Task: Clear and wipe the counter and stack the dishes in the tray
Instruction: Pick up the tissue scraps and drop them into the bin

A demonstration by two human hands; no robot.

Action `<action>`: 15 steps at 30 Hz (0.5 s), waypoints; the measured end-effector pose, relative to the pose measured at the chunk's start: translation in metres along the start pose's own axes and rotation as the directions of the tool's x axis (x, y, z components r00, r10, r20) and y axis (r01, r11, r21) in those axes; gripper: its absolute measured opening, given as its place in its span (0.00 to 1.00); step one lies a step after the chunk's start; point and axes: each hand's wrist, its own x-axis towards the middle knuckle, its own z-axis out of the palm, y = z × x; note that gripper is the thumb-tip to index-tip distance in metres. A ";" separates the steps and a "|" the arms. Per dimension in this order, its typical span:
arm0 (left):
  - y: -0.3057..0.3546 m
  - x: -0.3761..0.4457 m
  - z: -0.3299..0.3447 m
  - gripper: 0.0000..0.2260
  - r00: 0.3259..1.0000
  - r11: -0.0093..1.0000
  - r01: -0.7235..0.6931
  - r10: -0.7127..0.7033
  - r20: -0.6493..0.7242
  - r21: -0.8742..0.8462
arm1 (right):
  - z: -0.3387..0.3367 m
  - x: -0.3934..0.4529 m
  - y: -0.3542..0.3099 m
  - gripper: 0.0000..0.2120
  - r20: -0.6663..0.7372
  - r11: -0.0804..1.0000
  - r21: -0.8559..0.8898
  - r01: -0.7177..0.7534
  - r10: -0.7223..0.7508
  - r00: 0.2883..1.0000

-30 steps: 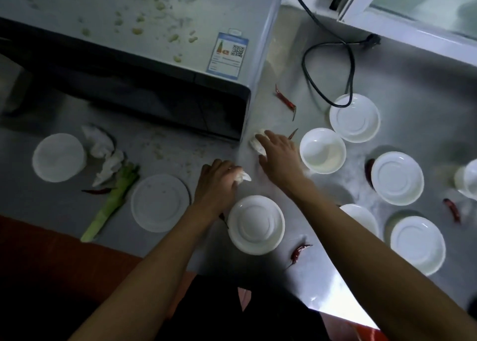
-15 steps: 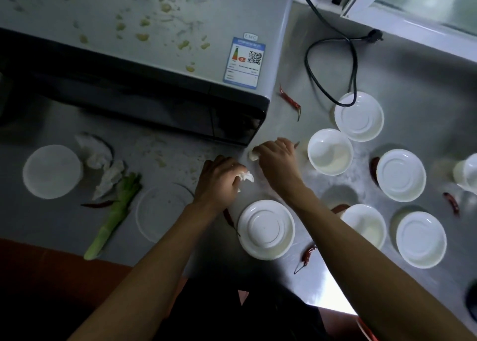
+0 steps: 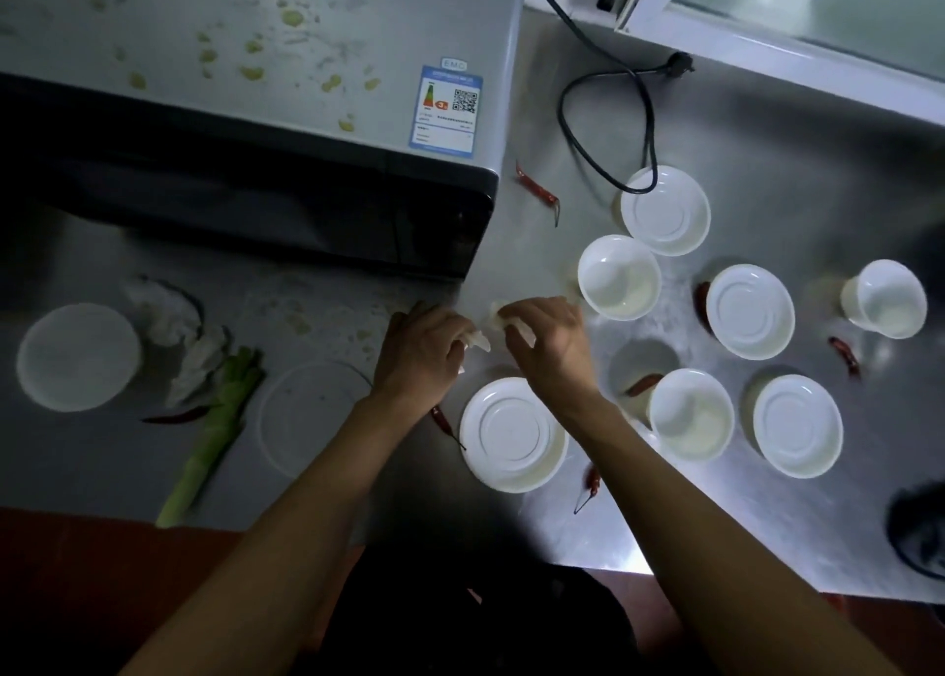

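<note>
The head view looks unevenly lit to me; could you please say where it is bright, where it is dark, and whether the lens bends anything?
In the head view, the steel counter glares brightest at its near edge right of the arms; the left side by the green stalk lies dim, the microwave front nearly black; the wide lens bows the counter edges; the right hand is slightly soft.

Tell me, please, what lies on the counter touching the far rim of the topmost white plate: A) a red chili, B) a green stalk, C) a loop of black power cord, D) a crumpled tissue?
C: the black power cord loops down onto the far rim of the topmost white plate.
</note>
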 end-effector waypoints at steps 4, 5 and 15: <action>0.014 -0.005 0.007 0.06 0.999 0.999 -0.042 0.043 -0.031 0.023 | -0.015 -0.024 0.002 0.07 -0.033 0.997 0.061 -0.051 0.053 0.998; 0.018 -0.008 0.010 0.06 0.997 0.998 -0.056 0.057 -0.045 0.026 | -0.020 -0.032 0.004 0.07 -0.042 0.995 0.072 -0.068 0.071 0.997; 0.084 -0.060 0.024 0.08 0.975 0.979 -0.204 0.204 -0.094 0.009 | -0.078 -0.129 0.016 0.08 -0.161 0.972 0.190 -0.140 0.172 0.972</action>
